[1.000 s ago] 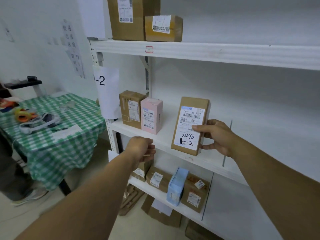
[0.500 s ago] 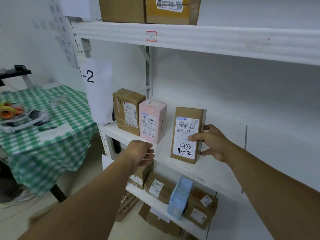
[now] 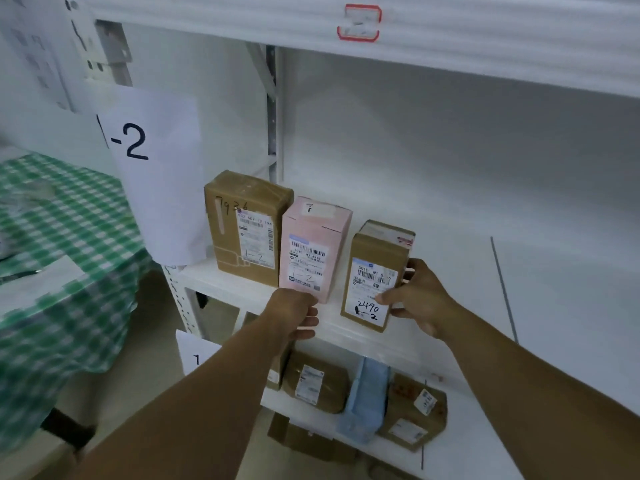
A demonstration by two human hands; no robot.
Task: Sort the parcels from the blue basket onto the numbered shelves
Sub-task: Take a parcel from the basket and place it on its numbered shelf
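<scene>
Starting at 9 o'clock: green-checked surface (image 3: 69, 237), blurred, so the items on it are unreadable. Paper sign (image 3: 156, 174) marked "-2" hangs on the rack post at 10 o'clock. Smaller sign (image 3: 195, 355) marked "1" sits below it, around 8 o'clock.

Middle shelf (image 3: 450, 265) carries three upright parcels in a row. Brown parcel (image 3: 242, 230) with "7936" handwritten stands leftmost and touches the pink parcel (image 3: 313, 251) at its 3 o'clock.

Left hand (image 3: 296, 315) sits near frame centre, just in front of the shelf edge below the pink parcel. Its fingers are curled into the palm and nothing is seen in it.

Red-outlined mark (image 3: 360, 22) is on the upper shelf beam at 12 o'clock. Blue parcel (image 3: 367, 400) stands between brown parcels on the lower shelf (image 3: 485, 455) at 6 o'clock.

2490 parcel (image 3: 375, 278), brown with a white label, stands on the middle shelf just beside the pink parcel at its 3 o'clock; contact is unclear. Right hand (image 3: 420, 301) grips it from its 3 o'clock side, with the thumb on the label face and the fingers wrapped round the right edge.
</scene>
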